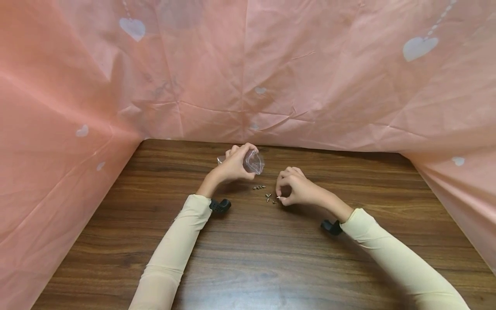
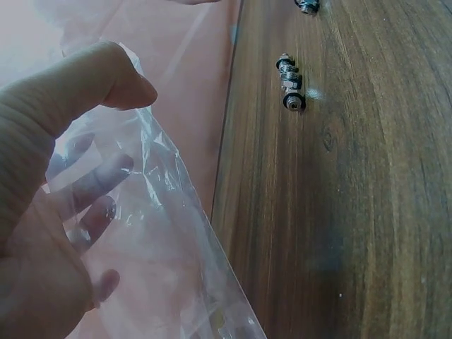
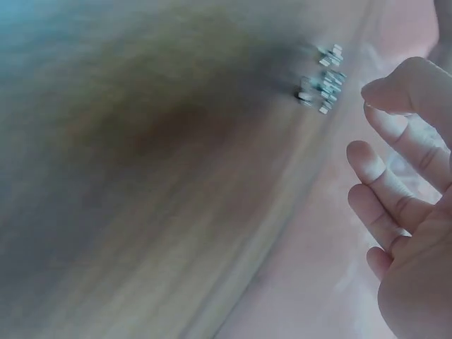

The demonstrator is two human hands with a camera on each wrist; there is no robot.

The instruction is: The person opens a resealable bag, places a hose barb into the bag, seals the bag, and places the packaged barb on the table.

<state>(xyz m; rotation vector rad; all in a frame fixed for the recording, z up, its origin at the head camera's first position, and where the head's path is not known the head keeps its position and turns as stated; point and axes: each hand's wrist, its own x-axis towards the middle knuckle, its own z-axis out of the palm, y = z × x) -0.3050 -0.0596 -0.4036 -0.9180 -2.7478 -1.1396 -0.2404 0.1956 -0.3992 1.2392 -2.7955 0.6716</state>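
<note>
My left hand [image 1: 233,167] holds a clear plastic zip bag [image 1: 254,162], its mouth spread and facing right. In the left wrist view, the thumb lies at the rim of the bag [image 2: 166,205] and the other fingers show through the film. Small metal screws [image 1: 258,187] with dark washers lie on the table between the hands, several in a row and others scattered nearer the right hand. My right hand [image 1: 297,187] pinches a small bright piece between thumb and forefinger, apparently one such screw. Its other fingers are loosely bent in the right wrist view.
The brown wood-grain table [image 1: 248,249] extends toward me and to both sides. A pink cloth [image 1: 217,86] with white hearts hangs behind it and at both sides. Black wrist-worn devices [image 1: 220,206] sit under both wrists, near the tabletop.
</note>
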